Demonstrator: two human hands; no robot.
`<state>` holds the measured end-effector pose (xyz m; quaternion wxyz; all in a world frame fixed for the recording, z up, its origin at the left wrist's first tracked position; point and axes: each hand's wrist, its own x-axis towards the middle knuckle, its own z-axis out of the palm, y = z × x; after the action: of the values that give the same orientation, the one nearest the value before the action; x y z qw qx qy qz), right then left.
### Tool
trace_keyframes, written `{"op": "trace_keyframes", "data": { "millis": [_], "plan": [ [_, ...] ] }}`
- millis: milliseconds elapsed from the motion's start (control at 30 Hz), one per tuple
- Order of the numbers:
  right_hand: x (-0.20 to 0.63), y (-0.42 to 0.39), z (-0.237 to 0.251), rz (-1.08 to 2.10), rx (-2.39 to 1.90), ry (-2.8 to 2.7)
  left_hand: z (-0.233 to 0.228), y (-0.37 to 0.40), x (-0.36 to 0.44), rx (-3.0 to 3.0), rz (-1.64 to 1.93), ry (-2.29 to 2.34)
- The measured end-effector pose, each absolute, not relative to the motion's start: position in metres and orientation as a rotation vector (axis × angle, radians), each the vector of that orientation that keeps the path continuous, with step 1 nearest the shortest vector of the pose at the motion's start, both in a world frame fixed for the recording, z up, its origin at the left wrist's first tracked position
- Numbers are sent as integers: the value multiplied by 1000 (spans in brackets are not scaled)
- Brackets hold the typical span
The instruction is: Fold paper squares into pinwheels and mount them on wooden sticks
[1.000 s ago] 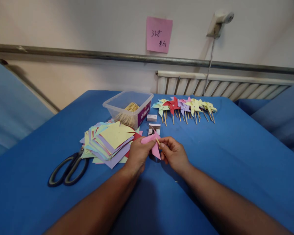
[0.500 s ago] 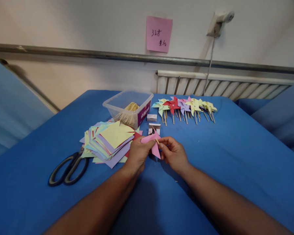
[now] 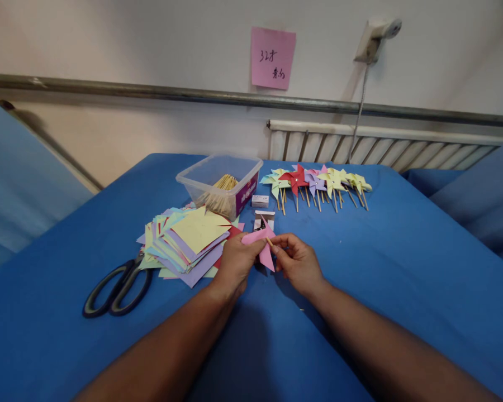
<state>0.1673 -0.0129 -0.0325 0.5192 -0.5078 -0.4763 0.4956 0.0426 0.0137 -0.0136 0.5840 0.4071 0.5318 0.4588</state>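
A pink paper pinwheel (image 3: pixel 267 258) is held above the blue tabletop, its pointed blades spreading up and down. My left hand (image 3: pixel 237 258) is closed on it, the thumb pressing the paper near the middle. From the right, my right hand (image 3: pixel 297 261) pinches a thin wooden stick (image 3: pixel 270 242), whose end lies against the pinwheel's centre. Whether the two are joined cannot be made out. Just behind the pinwheel stands a small open box (image 3: pixel 265 214) with dark bits inside, partly covered by the paper.
Left of my hands lie a stack of coloured paper squares (image 3: pixel 197 234) and black-handled scissors (image 3: pixel 119 287). Behind are a clear plastic box (image 3: pixel 193 180) of wooden sticks and a small closed box (image 3: pixel 260 201). Finished pinwheels (image 3: pixel 314 181) lie in a row at the back right.
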Motion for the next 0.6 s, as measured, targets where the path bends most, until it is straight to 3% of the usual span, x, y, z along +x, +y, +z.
{"op": "trace_keyframes", "data": {
  "millis": [600],
  "plan": [
    [169,-15,-31,1148,-1295,-1209,-18,16,43,935,1082,1286]
  ]
}}
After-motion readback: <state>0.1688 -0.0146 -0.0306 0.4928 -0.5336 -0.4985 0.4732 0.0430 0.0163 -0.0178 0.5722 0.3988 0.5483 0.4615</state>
